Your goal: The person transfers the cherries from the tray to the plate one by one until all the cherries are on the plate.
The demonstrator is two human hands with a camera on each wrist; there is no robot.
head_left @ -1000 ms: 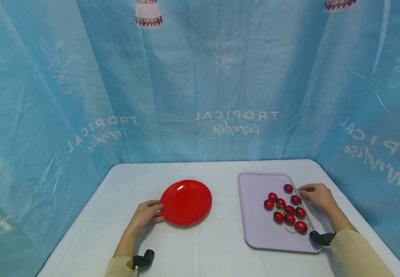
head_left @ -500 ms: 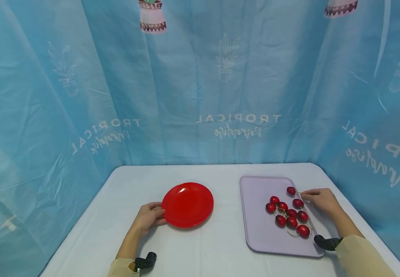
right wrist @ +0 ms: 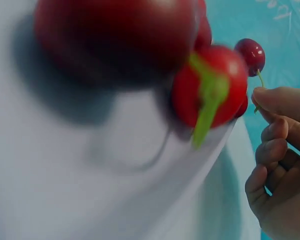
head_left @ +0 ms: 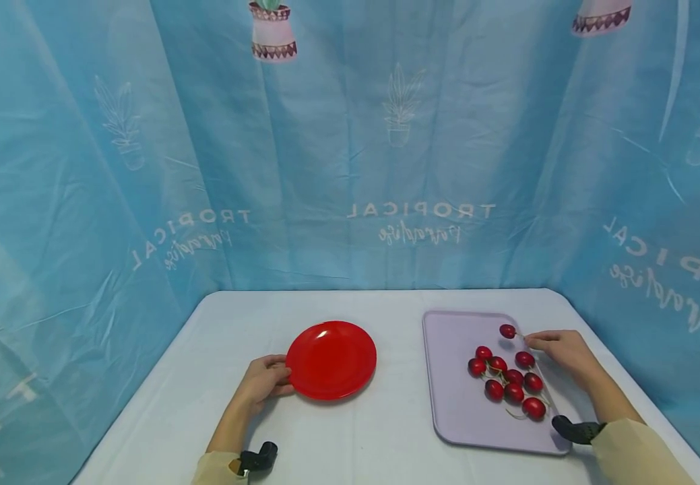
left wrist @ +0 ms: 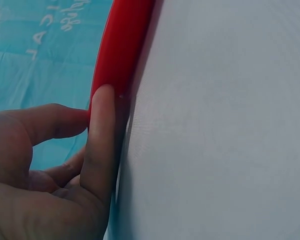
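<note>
A red plate [head_left: 331,360] lies on the white table, and my left hand [head_left: 263,382] holds its near-left rim; the left wrist view shows a finger [left wrist: 101,140] pressed along the plate's edge [left wrist: 120,47] with the thumb on top. A lilac tray [head_left: 454,397] at the right carries several red cherries [head_left: 510,377]. My right hand [head_left: 558,350] pinches the stem of the farthest cherry [head_left: 507,331], which hangs slightly above the tray. In the right wrist view that cherry [right wrist: 252,52] hangs beside my curled fingers [right wrist: 275,150], behind blurred close cherries [right wrist: 210,92].
A white cloth covers the table [head_left: 386,431], whose far edge meets a blue printed curtain [head_left: 350,148] that wraps around three sides. Bare cloth lies between the plate and the tray.
My right hand has taken the farthest cherry's stem in a pinch and raised it a little. The left hand stays on the plate's rim. The head view has tilted slightly upward.
</note>
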